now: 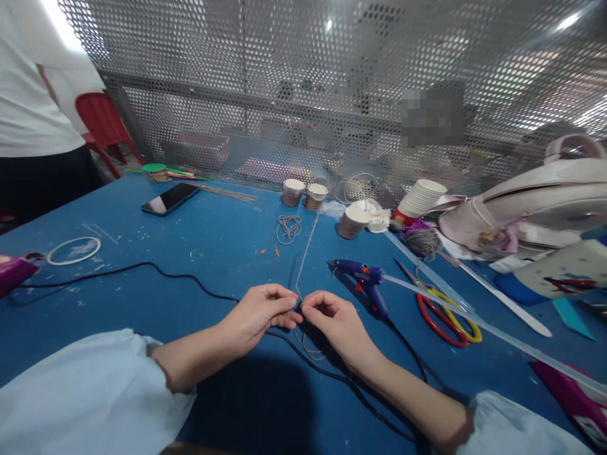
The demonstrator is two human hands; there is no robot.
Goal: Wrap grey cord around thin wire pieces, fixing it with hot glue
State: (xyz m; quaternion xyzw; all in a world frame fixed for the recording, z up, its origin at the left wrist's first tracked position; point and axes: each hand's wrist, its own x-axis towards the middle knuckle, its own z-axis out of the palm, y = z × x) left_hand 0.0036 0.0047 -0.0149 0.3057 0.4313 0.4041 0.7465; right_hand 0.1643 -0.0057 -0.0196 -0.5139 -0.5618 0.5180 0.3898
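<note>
A thin grey cord (308, 243) runs from near the small cups down the table to my two hands. My left hand (268, 309) pinches the cord between thumb and forefinger. Close beside it, my right hand (332, 319) also has its fingertips closed on the cord. Below the hands a loose loop of the cord (306, 351) hangs or lies over the table; which of the two I cannot tell. To the right of my right hand lies a blue glue gun (363, 278) with a clear glue stick in its back.
On the blue table (227, 227) are a phone (171, 199), a coiled cord (289, 229), small cups (353, 221), scissors (441, 316), a grey yarn ball (422, 243) and a white bag (531, 196). A black cable (180, 275) crosses below my hands. A person (38, 114) stands at left.
</note>
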